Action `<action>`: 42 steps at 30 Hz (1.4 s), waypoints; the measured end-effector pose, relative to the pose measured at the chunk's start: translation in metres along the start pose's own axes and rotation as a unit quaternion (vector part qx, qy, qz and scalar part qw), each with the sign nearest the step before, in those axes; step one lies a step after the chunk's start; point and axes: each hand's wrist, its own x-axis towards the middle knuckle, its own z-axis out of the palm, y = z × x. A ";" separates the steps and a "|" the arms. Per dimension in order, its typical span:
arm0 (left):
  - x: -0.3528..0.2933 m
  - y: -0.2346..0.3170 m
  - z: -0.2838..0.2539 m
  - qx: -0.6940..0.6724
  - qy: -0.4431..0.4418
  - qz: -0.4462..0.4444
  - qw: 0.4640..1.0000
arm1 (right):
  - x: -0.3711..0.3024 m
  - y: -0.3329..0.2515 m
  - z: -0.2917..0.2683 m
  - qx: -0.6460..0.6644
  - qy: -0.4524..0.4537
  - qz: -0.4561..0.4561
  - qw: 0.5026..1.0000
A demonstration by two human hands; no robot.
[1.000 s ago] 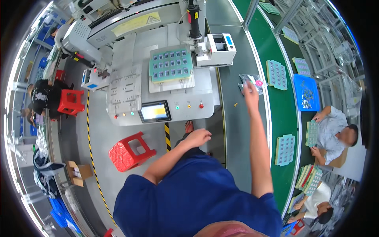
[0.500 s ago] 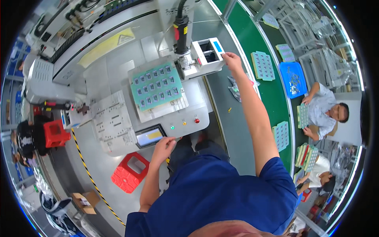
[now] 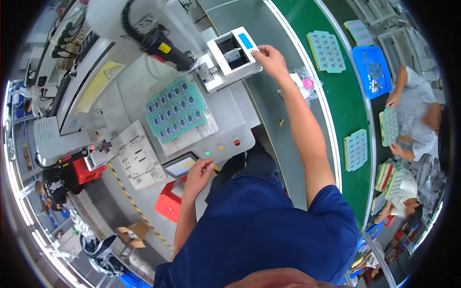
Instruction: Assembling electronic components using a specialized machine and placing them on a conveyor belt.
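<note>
My right hand [image 3: 272,61] grips the near right edge of a white open-topped box unit [image 3: 224,45] with a blue label, thumb and fingers against its rim. A black cylindrical screwdriver head [image 3: 165,50] on the machine points at the metal block beside that box. Left of it, a pale green tray [image 3: 175,111] with rows of small dark parts lies on a metal fixture plate. My left hand [image 3: 198,176] is by the machine's front edge, next to the tilted screen [image 3: 180,165]. Its fingers are loosely bent and nothing shows in them.
A red button [image 3: 236,142] sits on the front panel. To the right runs a green conveyor [image 3: 331,120] carrying pale green trays [image 3: 356,150]. A blue bin [image 3: 372,72] of small parts stands beyond it, near co-workers. A red stool [image 3: 168,204] is at the left below.
The whole view has turned and shifted, so the machine appears tilted and farther left. My right hand stays on the white box; my left stays by the screen.
</note>
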 end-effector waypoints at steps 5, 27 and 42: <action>0.005 0.027 -0.001 0.017 -0.007 -0.070 0.997 | -0.002 -0.020 -0.011 -0.144 0.029 -0.191 0.970; 0.006 0.057 0.025 0.027 0.017 -0.036 0.999 | 0.031 -0.072 0.036 -0.506 -0.104 -0.524 0.677; -0.007 0.049 0.021 -0.001 0.019 -0.073 0.997 | 0.011 -0.051 0.004 -0.393 -0.260 -0.507 0.721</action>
